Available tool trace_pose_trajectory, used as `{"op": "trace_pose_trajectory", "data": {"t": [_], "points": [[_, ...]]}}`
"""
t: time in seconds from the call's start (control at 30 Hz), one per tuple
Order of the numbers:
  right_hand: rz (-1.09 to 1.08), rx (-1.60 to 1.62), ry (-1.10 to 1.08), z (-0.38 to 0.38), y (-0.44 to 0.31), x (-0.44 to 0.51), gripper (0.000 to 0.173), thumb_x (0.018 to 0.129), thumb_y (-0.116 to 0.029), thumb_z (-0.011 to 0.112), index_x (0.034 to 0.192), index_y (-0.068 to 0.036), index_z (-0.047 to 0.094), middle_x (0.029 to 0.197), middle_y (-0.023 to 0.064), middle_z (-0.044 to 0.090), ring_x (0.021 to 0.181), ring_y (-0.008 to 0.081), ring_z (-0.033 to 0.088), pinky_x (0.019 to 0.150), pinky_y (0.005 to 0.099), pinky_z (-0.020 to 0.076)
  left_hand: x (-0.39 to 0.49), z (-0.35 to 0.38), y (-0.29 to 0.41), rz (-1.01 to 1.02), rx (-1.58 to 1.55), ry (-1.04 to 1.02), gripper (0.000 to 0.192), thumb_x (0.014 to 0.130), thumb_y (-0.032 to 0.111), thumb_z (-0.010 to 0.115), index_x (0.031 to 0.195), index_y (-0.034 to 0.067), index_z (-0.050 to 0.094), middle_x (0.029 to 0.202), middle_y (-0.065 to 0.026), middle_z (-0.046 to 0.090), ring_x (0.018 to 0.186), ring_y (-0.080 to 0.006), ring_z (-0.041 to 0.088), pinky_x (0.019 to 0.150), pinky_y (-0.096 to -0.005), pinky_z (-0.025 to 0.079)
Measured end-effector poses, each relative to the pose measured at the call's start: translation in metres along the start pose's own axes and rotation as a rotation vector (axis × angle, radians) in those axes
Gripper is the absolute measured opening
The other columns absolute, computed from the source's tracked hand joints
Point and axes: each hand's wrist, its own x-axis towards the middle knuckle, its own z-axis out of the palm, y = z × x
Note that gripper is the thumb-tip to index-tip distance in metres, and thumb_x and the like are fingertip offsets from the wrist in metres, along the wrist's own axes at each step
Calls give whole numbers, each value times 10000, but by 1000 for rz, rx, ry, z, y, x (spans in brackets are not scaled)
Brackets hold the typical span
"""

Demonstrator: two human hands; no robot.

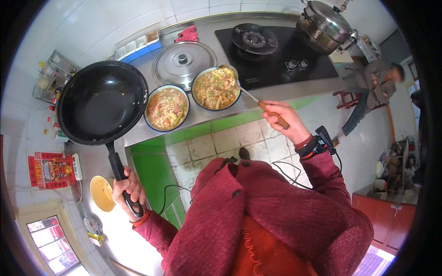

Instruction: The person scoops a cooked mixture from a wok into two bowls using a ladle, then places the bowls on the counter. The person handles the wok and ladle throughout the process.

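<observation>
My left hand (128,191) grips the black handle of a wok (103,100), whose dark inside shows only a few food scraps. In my right hand (286,119) is the wooden handle of a ladle or turner (272,113). Its metal shaft reaches to the right bowl (217,91), where the head is partly hidden by a heap of cooked food near the rim. That blue-rimmed bowl is full of a chunky mix with green and yellow pieces. Beside it, close to the wok's edge, stands another filled blue-rimmed bowl (167,108).
Behind the bowls lies a steel lid (183,62), near a blue seasoning box (138,46) and a pink cloth (187,33). A black gas hob (276,62) carries a large steel pot (323,27). A yellow bowl (102,194) sits at left. One person (374,84) sits at right.
</observation>
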Motion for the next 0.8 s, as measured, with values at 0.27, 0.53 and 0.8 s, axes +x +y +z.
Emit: {"op": "trace_pose_trajectory", "data": {"t": [0.27, 0.53, 0.8], "points": [[-36, -8, -26, 1, 3, -1, 327, 926, -100, 566, 1226, 3, 486, 830, 99, 574, 543, 73, 515, 368, 202, 376, -4, -3, 1, 28, 1, 50, 196, 802, 82, 515, 962, -7, 445, 577, 2, 401, 336, -77, 350, 276, -242, 342], [-62, -56, -12, 5, -1, -4, 383, 926, -93, 562, 1276, 16, 450, 827, 104, 572, 540, 72, 505, 364, 203, 377, -7, -6, 4, 34, 0, 67, 201, 801, 84, 515, 967, -6, 445, 579, 4, 397, 334, -77, 338, 275, -235, 334], [-79, -39, -15, 8, 1, -8, 386, 925, -88, 562, 1278, 25, 456, 832, 108, 577, 536, 68, 499, 364, 195, 370, -8, -6, 5, 35, 22, 38, 226, 812, 83, 530, 1001, -11, 448, 591, 6, 435, 342, -73, 394, 283, -225, 318]]}}
